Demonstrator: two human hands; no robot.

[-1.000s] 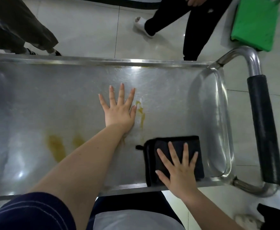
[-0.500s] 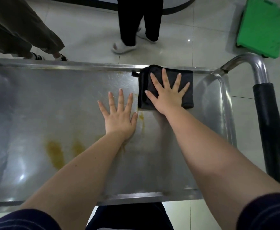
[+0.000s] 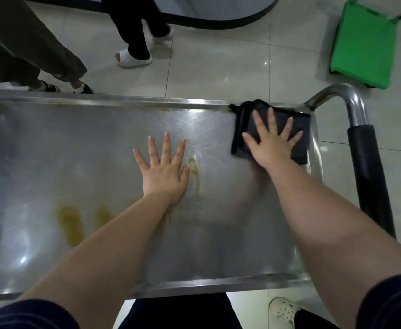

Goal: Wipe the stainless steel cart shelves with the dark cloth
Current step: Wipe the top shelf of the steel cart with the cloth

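Note:
The stainless steel cart shelf (image 3: pixel 88 148) fills the lower view. A folded dark cloth (image 3: pixel 300 136) lies in its far right corner, against the back rim. My right hand (image 3: pixel 272 143) presses flat on the cloth with fingers spread. My left hand (image 3: pixel 162 169) rests flat on the shelf's middle, fingers straight and spread. A yellow streak (image 3: pixel 194 172) runs beside my left thumb, and two yellow smears (image 3: pixel 71 222) lie nearer the front left.
The cart's steel handle with a black grip (image 3: pixel 368 176) stands at the right end. Beyond the far rim, two people's legs (image 3: pixel 135 27) stand on the tiled floor. A green trolley (image 3: pixel 365 43) sits at the top right. My white shoe (image 3: pixel 285 309) is below.
My right hand slid the cloth from the near right corner up to the back rim, then rightward into the far right corner. My left hand stayed put.

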